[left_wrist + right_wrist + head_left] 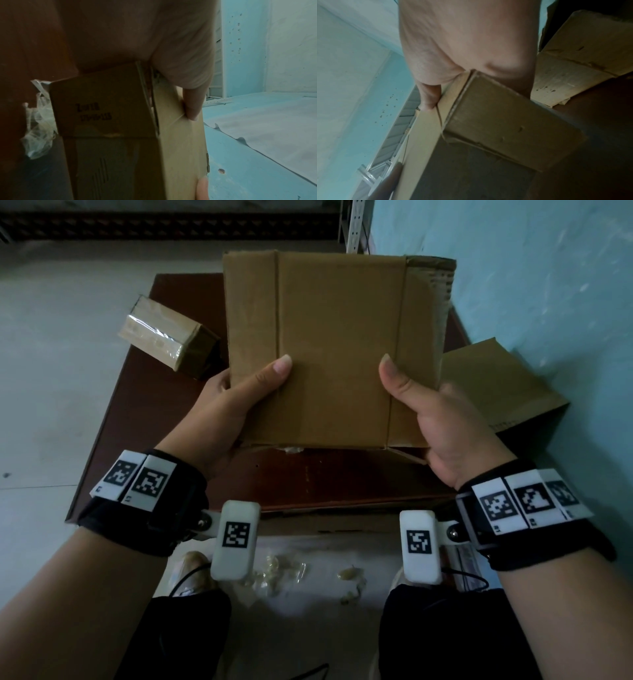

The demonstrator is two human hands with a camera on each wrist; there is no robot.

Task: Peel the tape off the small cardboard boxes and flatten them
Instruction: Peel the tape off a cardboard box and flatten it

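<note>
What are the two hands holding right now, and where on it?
Both hold one cardboard box: the left hand grips its near left edge, the right hand its near right corner, thumbs on the top face.

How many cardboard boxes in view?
3: one held box gripped by left hand and right hand; one taped box on the table's left; one flattened box right. Others may be hidden behind.
</note>
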